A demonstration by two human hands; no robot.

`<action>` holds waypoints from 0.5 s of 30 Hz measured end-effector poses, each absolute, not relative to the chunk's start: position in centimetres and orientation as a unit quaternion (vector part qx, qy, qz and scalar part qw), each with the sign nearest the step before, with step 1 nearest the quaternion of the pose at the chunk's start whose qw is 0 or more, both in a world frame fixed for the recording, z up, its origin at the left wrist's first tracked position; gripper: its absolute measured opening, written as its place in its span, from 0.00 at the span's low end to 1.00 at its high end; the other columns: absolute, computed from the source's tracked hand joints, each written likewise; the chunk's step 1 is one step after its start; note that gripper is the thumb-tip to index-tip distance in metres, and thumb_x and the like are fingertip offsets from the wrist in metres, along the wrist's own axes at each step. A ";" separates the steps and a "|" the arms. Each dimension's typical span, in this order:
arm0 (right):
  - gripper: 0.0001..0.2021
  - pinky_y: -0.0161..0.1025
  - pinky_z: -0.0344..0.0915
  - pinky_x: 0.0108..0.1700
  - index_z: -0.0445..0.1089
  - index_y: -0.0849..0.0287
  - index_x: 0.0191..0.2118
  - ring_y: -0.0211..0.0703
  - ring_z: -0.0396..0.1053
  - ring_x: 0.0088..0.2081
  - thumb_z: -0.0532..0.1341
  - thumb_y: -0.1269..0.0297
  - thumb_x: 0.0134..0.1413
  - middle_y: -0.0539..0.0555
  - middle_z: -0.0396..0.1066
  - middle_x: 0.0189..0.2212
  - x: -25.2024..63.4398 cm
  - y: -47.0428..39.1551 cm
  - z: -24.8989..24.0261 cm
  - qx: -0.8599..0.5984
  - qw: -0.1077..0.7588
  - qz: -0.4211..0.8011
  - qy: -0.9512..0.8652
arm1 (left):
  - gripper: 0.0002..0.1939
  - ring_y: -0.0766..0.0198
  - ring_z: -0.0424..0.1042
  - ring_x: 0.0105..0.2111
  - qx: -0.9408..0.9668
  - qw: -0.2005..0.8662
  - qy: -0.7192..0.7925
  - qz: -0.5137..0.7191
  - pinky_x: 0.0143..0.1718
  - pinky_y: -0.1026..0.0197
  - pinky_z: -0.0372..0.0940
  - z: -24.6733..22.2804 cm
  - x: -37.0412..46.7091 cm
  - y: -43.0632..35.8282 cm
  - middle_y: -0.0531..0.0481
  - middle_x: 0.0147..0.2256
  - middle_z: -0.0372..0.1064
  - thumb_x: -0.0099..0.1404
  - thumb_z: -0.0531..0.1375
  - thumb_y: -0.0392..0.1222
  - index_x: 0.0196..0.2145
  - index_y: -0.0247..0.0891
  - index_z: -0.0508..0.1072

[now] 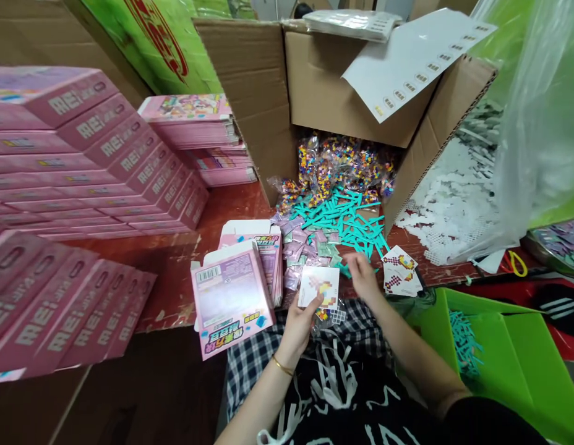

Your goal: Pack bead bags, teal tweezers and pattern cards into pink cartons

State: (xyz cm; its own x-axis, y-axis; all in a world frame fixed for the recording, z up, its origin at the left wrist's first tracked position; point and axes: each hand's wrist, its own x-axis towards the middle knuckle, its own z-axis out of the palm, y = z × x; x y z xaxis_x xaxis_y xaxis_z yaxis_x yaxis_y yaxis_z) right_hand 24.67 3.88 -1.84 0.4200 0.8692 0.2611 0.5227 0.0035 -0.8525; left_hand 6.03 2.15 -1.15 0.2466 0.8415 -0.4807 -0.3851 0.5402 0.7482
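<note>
Black shirt [342,402] nearest the camera, at six o'clock. Above it, the left hand [303,318] pinches a square pattern card [315,284], thumb on its face, with a clear packet [337,316] just below; a slackened thumb could drop the card onto the checked cloth [250,346]. Card white, with a pixel motif in yellow and reddish tones. At three o'clock, the right hand [365,281], fingers loosely curled; any grip cannot be told. Turquoise strips [342,222], heaped crosswise on the desk [175,259] at one o'clock, might snag together.

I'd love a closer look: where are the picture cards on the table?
In the head view, the picture cards lie on the red table, just right of the person's right hand, near the green box.
</note>
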 end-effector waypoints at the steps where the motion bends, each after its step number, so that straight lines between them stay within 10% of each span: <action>1: 0.14 0.46 0.65 0.50 0.71 0.57 0.40 0.48 0.68 0.44 0.52 0.56 0.64 0.58 0.72 0.40 26.7 5.5 -1.4 -0.711 0.449 0.129 -0.526 | 0.29 0.54 0.77 0.43 0.241 0.751 0.457 0.411 0.49 0.54 0.69 -1.1 5.8 2.3 0.40 0.45 0.77 0.47 0.73 0.42 0.46 0.34 0.73; 7: 0.16 0.47 0.62 0.53 0.69 0.62 0.50 0.55 0.66 0.52 0.55 0.75 0.56 0.64 0.70 0.51 33.0 15.4 -0.1 -0.767 0.120 0.089 -0.625 | 0.27 0.58 0.79 0.37 0.238 0.758 0.455 0.402 0.39 0.61 0.71 -0.3 5.4 2.7 0.42 0.41 0.79 0.47 0.73 0.41 0.45 0.33 0.74; 12: 0.28 0.45 0.66 0.46 0.64 0.63 0.57 0.55 0.72 0.44 0.62 0.77 0.48 0.64 0.74 0.42 33.8 17.4 2.0 -0.740 0.075 0.129 -0.656 | 0.25 0.57 0.79 0.36 0.213 0.765 0.441 0.418 0.40 0.58 0.72 -0.2 4.8 3.6 0.42 0.41 0.79 0.50 0.71 0.40 0.45 0.33 0.73; 15: 0.33 0.41 0.69 0.35 0.56 0.60 0.62 0.47 0.74 0.30 0.64 0.69 0.49 0.55 0.74 0.32 33.9 15.4 4.2 -0.721 0.201 0.241 -0.618 | 0.25 0.55 0.78 0.39 0.204 0.767 0.429 0.431 0.42 0.56 0.71 -0.7 4.5 4.2 0.41 0.42 0.78 0.50 0.71 0.41 0.46 0.33 0.72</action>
State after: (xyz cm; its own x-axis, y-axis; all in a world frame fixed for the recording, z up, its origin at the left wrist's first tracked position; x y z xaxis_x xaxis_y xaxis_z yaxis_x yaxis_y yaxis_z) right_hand 33.87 15.39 4.24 0.1210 0.9877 -0.0995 0.7940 -0.1565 -0.5875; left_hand 4.52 4.20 -0.70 0.2610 0.8357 -0.4832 -0.4861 0.5463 0.6821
